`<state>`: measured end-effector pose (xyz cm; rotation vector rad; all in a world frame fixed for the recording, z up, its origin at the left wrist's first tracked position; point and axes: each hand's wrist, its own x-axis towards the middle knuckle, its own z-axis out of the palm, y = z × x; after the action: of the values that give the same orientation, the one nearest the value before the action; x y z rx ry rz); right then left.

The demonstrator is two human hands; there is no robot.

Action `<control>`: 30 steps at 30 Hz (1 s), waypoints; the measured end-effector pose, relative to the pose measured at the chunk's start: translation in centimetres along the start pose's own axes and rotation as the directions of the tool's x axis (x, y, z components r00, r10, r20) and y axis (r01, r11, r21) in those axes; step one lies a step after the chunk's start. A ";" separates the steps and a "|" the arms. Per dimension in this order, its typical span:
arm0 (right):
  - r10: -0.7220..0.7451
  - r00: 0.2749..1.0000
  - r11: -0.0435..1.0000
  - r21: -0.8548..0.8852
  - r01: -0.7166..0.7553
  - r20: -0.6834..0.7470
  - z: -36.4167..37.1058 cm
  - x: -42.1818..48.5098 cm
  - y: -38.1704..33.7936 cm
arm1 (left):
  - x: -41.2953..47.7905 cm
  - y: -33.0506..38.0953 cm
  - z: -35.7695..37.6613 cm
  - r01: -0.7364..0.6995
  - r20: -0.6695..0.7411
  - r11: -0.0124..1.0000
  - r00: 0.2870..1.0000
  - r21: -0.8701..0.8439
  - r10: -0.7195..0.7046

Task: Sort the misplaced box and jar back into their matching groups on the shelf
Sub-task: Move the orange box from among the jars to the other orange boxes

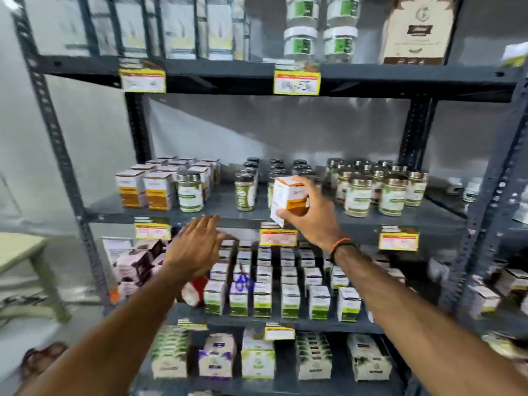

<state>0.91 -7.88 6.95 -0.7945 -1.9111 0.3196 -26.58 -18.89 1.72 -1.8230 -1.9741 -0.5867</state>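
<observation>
My right hand (313,215) grips a white box with an orange band (287,197), held in front of the black-lidded jars (245,191) on the middle shelf (223,205). My left hand (197,247) is open, fingers spread, just below that shelf's front edge. A silver-lidded jar with a green label (190,191) stands beside the group of matching white-and-orange boxes (148,190) at the shelf's left. More silver-lidded jars (383,190) are grouped at the right.
The dark metal rack has price tags (278,237) on its shelf edges. Rows of white-and-green boxes (288,298) fill the shelf below, taller packs stand on the shelves above and beneath. A pale table (20,252) stands at the left.
</observation>
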 end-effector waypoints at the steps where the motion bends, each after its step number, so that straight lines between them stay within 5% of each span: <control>1: -0.007 1.000 1.000 0.023 0.007 -0.001 2.8 0.3 -1.4 | -0.9 -3.6 -0.5 0.045 -0.003 0.999 0.999 0.015 -0.045; 7: 0.037 0.999 0.999 0.040 -0.036 -0.009 14.4 3.0 -6.0 | -2.6 -19.1 -2.8 0.198 -0.042 0.977 0.980 0.078 -0.195; 13: 0.154 0.979 0.980 -0.105 -0.168 -0.131 21.1 5.8 -8.0 | 0.7 -29.1 -2.9 0.192 -0.032 0.981 0.981 0.031 -0.191; 21: 0.264 0.957 0.931 -0.229 -0.284 -0.117 25.0 7.1 -7.4 | 1.1 -32.5 1.5 0.135 0.029 0.977 0.989 0.164 -0.142; 30: 0.230 0.965 0.917 -0.305 -0.257 -0.123 25.9 7.7 -7.4 | 1.9 -30.7 3.6 0.163 0.044 0.966 0.984 0.199 -0.175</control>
<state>-26.83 -5.36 4.31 -1.2490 -1.8075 0.1239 -57.29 -17.43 -1.55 -1.5837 -2.1598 -0.3743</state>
